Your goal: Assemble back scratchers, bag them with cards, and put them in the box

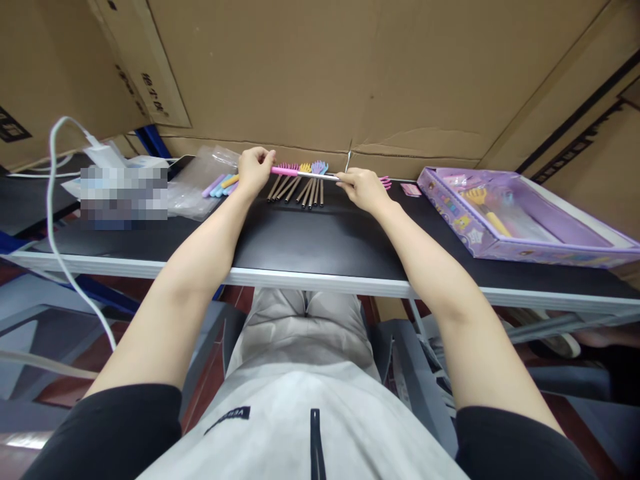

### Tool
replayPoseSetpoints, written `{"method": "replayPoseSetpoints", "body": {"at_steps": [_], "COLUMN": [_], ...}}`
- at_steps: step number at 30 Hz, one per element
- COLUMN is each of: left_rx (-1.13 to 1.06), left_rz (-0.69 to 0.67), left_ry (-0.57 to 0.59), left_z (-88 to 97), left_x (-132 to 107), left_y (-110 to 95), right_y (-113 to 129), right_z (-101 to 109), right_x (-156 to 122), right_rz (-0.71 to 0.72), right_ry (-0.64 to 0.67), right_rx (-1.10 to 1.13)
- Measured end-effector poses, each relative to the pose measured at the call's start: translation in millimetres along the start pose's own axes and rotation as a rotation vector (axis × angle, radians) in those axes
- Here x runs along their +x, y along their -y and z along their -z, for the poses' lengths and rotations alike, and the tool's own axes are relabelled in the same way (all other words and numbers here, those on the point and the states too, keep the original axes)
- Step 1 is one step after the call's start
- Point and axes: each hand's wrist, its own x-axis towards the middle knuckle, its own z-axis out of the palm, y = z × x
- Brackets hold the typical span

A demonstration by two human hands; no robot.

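A back scratcher spans my two hands, with a pink handle [285, 171] and a thin silver rod [318, 176]. My left hand [255, 172] is closed on the handle end. Fingers of my right hand [363, 188] pinch the rod's other end, and a pink claw [385, 182] shows just beyond them; the hand hides where it joins. Behind the rod lie several claw heads on metal rods [305, 189], coloured magenta, yellow, purple and blue. Near my left hand rest several coloured handles [220, 186] in purple, blue and yellow, partly covered by that hand.
A purple open box [480, 247] at right holds a yellow-clawed scratcher and clear plastic. Beside it lies a small pink card [411, 190]. Clear plastic bags [195, 193] and a white cable [51, 193] are at left. Cardboard [320, 73] walls the black table's [320, 243] back.
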Motion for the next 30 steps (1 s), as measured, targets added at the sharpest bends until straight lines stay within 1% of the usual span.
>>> {"method": "replayPoseSetpoints", "body": {"at_steps": [9, 20, 23, 27, 30], "left_rx": [-0.008, -0.016, -0.013, 0.01, 0.011], "left_rz": [0.003, -0.026, -0.032, -0.053, -0.073], "left_ry": [0.018, 0.019, 0.045, 0.117, 0.129], "left_z": [3.7, -0.6, -5.0, -12.2, -14.5], "left_x": [-3.0, -10.9, -16.1, -24.7, -29.0], "left_y": [-7.7, -20.6, -27.4, -38.4, -44.2], "right_y": [4.9, 15.5, 17.8, 21.8, 23.0], "right_z": [2.5, 4.0, 3.3, 1.6, 1.8], "right_x": [-2.1, -2.2, -2.4, -2.8, -3.0], "right_rz": [0.001, -0.008, -0.002, 0.014, 0.023], "right_ry": [0.012, 0.009, 0.014, 0.017, 0.008], "right_rx": [-0.009, -0.016, -0.019, -0.015, -0.012]}}
